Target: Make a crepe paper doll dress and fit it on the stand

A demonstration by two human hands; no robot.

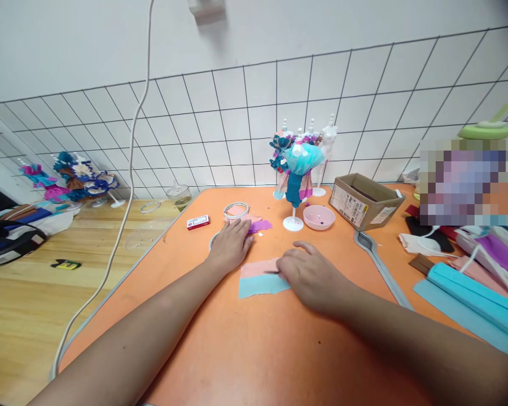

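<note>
My left hand (232, 243) lies flat and open on the orange table (254, 344), fingers reaching a purple paper scrap (260, 226) beside a tape roll (236, 210). My right hand (311, 276) rests on a pink paper piece (258, 268) that overlaps a light blue paper piece (260, 285). Its fingers are curled and pinch something small and dark at the paper's edge; I cannot make out what it is.
Small white mannequin stands dressed in teal and pink paper (298, 169) rise behind a pink bowl (319, 217). A cardboard box (366, 200) sits right of them, blue crepe paper rolls (474, 299) at far right. A red box (198, 222), a glass jar (180, 196) and a hanging cable (125, 214) are at left.
</note>
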